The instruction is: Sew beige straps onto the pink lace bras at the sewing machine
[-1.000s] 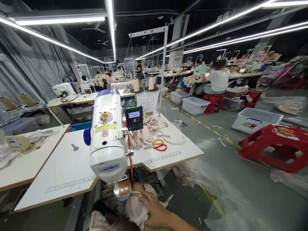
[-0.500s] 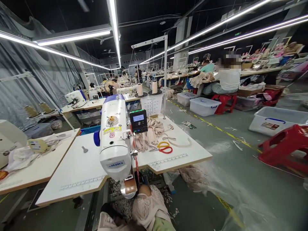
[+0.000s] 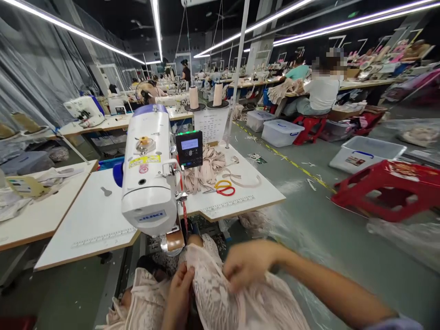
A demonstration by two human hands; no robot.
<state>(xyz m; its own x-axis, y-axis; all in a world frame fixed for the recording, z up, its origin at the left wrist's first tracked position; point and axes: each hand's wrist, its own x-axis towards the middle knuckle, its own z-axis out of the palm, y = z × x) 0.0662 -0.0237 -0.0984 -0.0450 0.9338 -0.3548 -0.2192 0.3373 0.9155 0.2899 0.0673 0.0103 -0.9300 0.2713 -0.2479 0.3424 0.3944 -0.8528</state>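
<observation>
A pale pink lace garment piece (image 3: 211,288) spreads over my lap, with narrow bands running through it. My left hand (image 3: 179,291) is closed, its thumb and fingers pinching the lace along the left edge. On the other side my right hand (image 3: 252,261) is blurred by motion, its fingers curled in on the same lace. Just ahead of both hands is the white sewing machine (image 3: 149,183), with its metal and brown arm end (image 3: 173,240) low over my knees. More pale lace (image 3: 147,293) lies at the lower left.
Scissors with yellow and red handles (image 3: 225,188) lie on the white tabletop (image 3: 254,183) near a heap of pale bands (image 3: 206,167). A display panel (image 3: 189,149) is beside the machine. Thread cones (image 3: 217,95) stand behind. A red stool (image 3: 388,190) and plastic bin (image 3: 366,153) are right.
Both hands have come into view with the lace raised between them. The camera view has tipped down and shifted, so the machine appears further left and higher.
</observation>
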